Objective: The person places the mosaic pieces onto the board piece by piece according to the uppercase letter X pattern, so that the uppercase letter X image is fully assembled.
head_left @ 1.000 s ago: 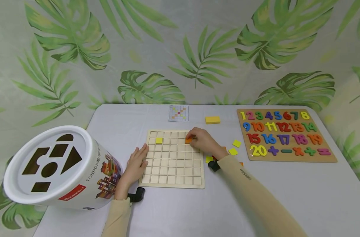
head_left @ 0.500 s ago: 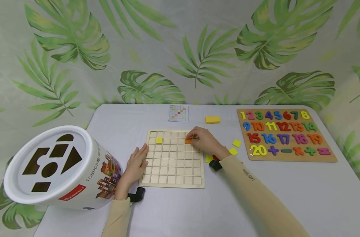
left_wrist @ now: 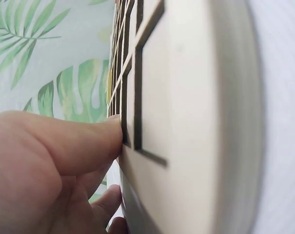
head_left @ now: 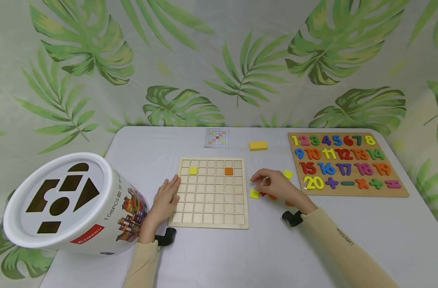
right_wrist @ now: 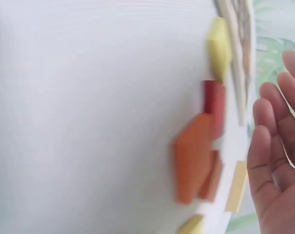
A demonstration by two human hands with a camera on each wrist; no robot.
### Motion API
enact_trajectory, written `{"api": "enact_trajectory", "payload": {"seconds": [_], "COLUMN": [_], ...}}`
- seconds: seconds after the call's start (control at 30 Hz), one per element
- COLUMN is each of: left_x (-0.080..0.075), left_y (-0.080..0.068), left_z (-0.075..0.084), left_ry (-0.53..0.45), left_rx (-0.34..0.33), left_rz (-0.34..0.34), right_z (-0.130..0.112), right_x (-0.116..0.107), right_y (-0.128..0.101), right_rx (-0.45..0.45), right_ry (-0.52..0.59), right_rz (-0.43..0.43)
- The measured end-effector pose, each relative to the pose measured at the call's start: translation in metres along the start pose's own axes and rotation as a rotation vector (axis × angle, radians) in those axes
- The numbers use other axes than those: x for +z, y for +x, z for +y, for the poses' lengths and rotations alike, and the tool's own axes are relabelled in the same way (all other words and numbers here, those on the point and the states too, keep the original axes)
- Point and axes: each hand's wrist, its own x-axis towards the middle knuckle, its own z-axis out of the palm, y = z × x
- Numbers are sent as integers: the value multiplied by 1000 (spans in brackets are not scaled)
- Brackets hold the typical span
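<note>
A wooden grid board [head_left: 211, 192] lies in the middle of the table, with a yellow tile [head_left: 193, 170] and an orange tile [head_left: 228, 171] set in its second row. My left hand [head_left: 165, 198] rests flat on the board's left edge [left_wrist: 152, 117], fingers straight. My right hand [head_left: 276, 185] hovers over loose tiles to the right of the board, fingers relaxed and holding nothing. Under it lie a yellow tile [head_left: 254, 194], a red tile [right_wrist: 214, 101] and orange tiles [right_wrist: 193, 156]. Another yellow tile [head_left: 288, 174] lies just beyond.
A white shape-sorter bucket [head_left: 67, 204] lies on its side at the left. A number puzzle board [head_left: 345, 164] sits at the right. A pattern card [head_left: 217, 137] and a yellow block [head_left: 258, 145] lie behind the grid board.
My right hand has let go of the orange tile, now seated in the grid, and has drawn back right to the loose tiles. The left hand has not moved.
</note>
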Motion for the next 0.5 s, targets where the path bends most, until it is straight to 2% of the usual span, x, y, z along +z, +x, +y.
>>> {"api": "enact_trajectory", "payload": {"seconds": [0.27,0.5], "left_x": [0,0], "left_y": [0,-1], "left_z": [0,0], "left_ry": [-8,-5], "left_rx": [14,8], "left_rz": [3,13], "right_z": [12,6], "right_x": [10,16], "right_y": [-12,-11], "right_rx": [-58,-91], "right_ry": [-106,-222], "right_rz": [-57,-44]}}
